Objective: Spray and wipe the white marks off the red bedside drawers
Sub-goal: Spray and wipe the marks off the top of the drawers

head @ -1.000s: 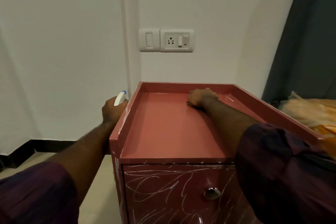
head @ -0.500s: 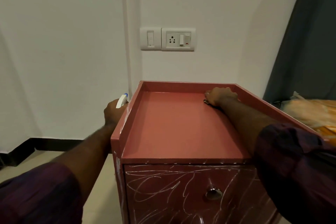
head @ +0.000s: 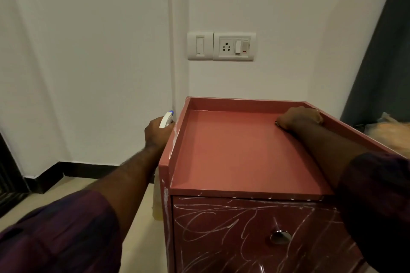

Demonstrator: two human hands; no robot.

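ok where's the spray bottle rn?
Head view, left of centre: the spray bottle is in the left hand, just outside the left rim of the red drawers.

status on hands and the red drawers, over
Left hand grips spray bottle beside left rim. Right hand holds dark cloth at top's far right corner. Drawer front covered in white marks. Nothing blocking.
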